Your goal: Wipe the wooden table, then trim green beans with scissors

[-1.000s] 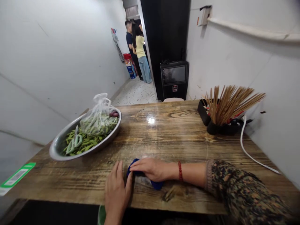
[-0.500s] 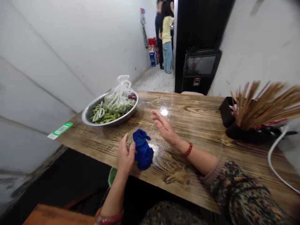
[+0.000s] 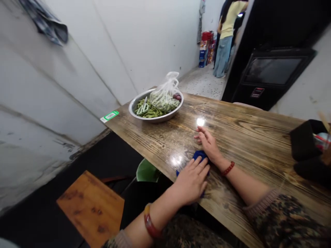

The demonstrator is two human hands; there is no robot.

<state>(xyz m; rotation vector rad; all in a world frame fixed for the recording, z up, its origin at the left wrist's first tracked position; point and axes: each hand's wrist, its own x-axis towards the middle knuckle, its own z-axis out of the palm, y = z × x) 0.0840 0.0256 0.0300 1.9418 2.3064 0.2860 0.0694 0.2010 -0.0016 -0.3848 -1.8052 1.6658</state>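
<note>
My left hand [image 3: 190,181] lies palm down on a crumpled blue cloth [image 3: 198,154] near the front edge of the wooden table. Its fingers are stretched out over the cloth, which shows past the fingertips and at the sides; the rest is hidden under the palm. Just beyond, my right hand [image 3: 209,144] is open with its fingers apart, close beside the cloth and holding nothing. Whether it touches the cloth I cannot tell.
A metal basin [image 3: 155,120] holds green pods [image 3: 152,113], light green-handled scissors [image 3: 143,109] and a plastic bag [image 3: 167,90]. A black holder [image 3: 301,139] stands at right. Below are a green bin [image 3: 147,171] and wooden stool [image 3: 93,206]. A person [image 3: 226,38] stands far back.
My left hand has come down flat onto the blue cloth, from beside it. My right hand has moved closer to the cloth. The view has swung left.
</note>
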